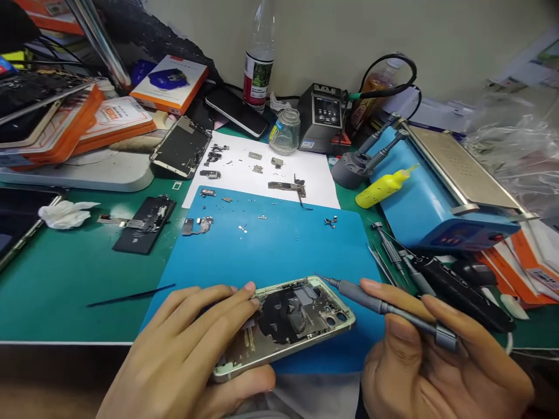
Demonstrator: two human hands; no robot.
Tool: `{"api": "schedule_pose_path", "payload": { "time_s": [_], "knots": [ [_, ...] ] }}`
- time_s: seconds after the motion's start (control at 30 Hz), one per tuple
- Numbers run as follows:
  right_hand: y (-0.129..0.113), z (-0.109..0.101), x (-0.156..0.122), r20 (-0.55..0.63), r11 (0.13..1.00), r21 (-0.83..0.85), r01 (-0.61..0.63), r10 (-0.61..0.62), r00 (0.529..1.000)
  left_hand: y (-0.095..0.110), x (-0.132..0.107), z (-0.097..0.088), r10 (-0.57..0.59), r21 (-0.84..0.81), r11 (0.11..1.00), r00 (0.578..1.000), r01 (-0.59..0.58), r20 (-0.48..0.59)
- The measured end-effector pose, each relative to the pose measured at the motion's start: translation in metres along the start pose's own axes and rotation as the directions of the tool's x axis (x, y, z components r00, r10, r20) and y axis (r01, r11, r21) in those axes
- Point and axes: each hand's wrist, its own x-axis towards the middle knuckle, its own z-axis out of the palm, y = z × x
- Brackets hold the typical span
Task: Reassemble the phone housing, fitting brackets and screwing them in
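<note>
My left hand [187, 343] is wrapped round the lower end of an opened phone housing [283, 326], fingers over the top and thumb along the near edge. The housing is tilted, its inside facing up, with black film, bare metal and camera holes at the right end. My right hand [441, 349] holds a grey precision screwdriver [367, 298] between thumb and fingers. Its thin tip lies at the housing's upper right corner; whether it touches cannot be made out. Under both is a blue mat [279, 250] with small screws and parts, among them a flex cable part [198, 226].
A white sheet [244, 183] behind the mat bears a logic board [286, 186] and small parts. At left lie a battery [144, 227], a screen [181, 148] and a black spudger [131, 295]. At right stand a blue heating plate [437, 203], a yellow bottle [382, 189] and tweezers [381, 265].
</note>
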Motion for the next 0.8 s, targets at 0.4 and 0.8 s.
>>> {"api": "schedule_pose_path", "payload": {
  "time_s": [0.4, 0.8],
  "knots": [
    [0.019, -0.027, -0.019, 0.394, 0.992, 0.027, 0.126, -0.127, 0.911, -0.001, 0.000, 0.010, 0.020, -0.099, 0.995, 0.997, -0.028, -0.077],
    [0.004, 0.020, -0.026, 0.024, 0.969, -0.120, 0.215, -0.213, 0.977, -0.005, -0.002, 0.010, 0.008, -0.089, 0.996, 0.999, -0.011, -0.039]
  ]
}}
